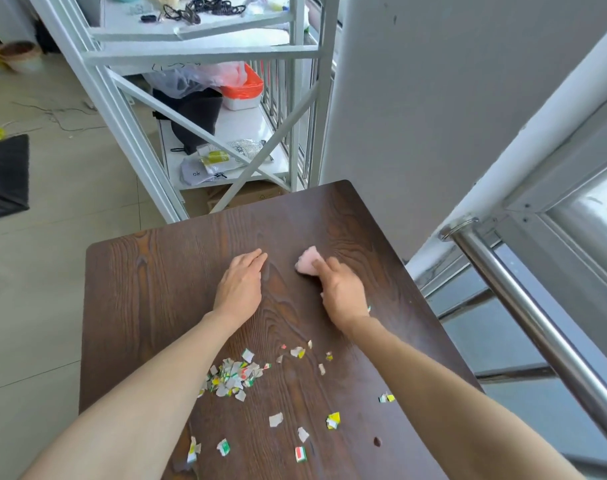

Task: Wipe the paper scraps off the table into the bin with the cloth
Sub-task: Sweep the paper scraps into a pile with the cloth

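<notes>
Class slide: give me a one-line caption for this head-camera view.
Right hand presses a pink cloth on the dark table; left hand lies flat; paper scraps remain nearer.

On the table (149,306): 1 pink cloth (308,260), 2 hands, left (240,287) and right (343,292), 1 dense pile of paper scraps (231,375), and about 15 loose scraps around it, exact number hard to tell.

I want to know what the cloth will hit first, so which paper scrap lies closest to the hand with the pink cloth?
The tiny scrap touching the right hand at its wrist edge; every other scrap lies nearer the person.
</notes>
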A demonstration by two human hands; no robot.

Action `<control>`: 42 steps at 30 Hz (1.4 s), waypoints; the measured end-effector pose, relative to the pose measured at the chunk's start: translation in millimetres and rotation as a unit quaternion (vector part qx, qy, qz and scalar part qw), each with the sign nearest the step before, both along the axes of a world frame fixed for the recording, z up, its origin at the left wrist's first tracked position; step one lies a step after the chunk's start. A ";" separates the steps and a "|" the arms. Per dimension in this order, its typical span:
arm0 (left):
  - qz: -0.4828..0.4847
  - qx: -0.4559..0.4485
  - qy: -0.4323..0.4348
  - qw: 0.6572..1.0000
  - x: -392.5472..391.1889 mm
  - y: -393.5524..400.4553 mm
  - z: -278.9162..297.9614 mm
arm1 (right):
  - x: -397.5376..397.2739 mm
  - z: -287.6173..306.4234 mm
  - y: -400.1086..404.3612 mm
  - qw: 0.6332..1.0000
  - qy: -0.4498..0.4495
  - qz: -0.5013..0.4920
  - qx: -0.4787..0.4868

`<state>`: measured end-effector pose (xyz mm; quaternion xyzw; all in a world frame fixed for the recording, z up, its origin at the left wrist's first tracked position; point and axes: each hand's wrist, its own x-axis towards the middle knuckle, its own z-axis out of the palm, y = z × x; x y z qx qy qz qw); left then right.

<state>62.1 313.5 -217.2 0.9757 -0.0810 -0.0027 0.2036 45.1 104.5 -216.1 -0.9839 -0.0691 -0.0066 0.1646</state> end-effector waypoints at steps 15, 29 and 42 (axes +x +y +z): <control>-0.010 0.025 0.064 0.998 -5.1 -2.4 5.6 | -61.5 34.2 -20.3 0.986 -0.028 0.152 0.061; -0.089 0.009 0.101 0.991 -17.7 -20.1 1.4 | -94.6 4.9 -53.5 0.993 -0.016 -0.117 0.009; -0.096 0.043 0.113 0.988 -19.5 -24.1 8.0 | -136.1 7.5 27.5 0.996 0.031 0.065 0.049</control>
